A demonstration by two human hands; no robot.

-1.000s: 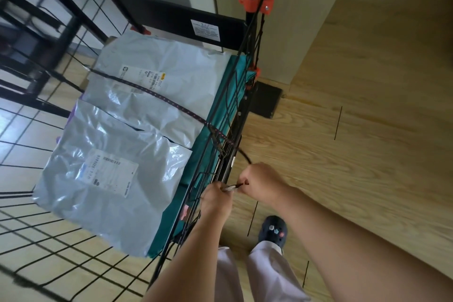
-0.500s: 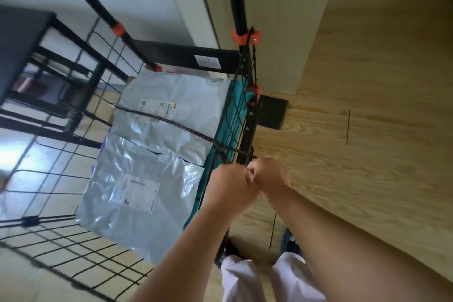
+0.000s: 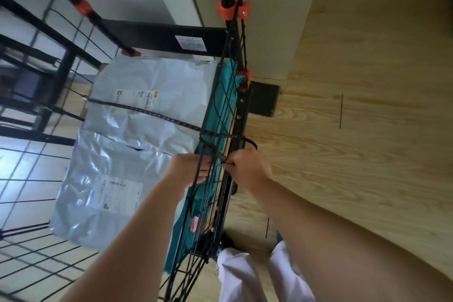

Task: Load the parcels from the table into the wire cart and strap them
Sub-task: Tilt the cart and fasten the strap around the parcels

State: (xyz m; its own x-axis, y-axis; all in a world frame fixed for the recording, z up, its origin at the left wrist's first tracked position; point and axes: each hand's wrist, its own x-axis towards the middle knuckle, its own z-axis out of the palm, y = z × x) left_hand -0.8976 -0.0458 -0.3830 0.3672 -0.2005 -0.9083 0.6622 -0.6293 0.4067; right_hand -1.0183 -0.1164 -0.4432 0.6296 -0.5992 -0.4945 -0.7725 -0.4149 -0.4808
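Two grey plastic parcels lie in the black wire cart (image 3: pixel 221 86): the far parcel (image 3: pixel 157 86) and the near parcel (image 3: pixel 103 179), both with white labels. A teal parcel (image 3: pixel 220 115) stands against the cart's right wire wall. A dark speckled strap (image 3: pixel 157 115) crosses the far parcel and loops round the right wall. My right hand (image 3: pixel 247 167), outside the wall, pinches the strap's metal end. My left hand (image 3: pixel 188 169) is inside the wall, fingers curled at the same spot on the wire and strap; its exact hold is hidden.
Orange clamps (image 3: pixel 232 10) sit on the cart's black posts. A black table frame (image 3: pixel 36 64) stands at the left. Wooden floor (image 3: pixel 355 154) stretches to the right. A dark block (image 3: pixel 263 102) sits by the cart's far corner. My legs in pale trousers (image 3: pixel 245 274) are below.
My left hand has moved from beside the right hand to inside the cart's wire wall. My right hand stays at the strap end. The view has shifted slightly.
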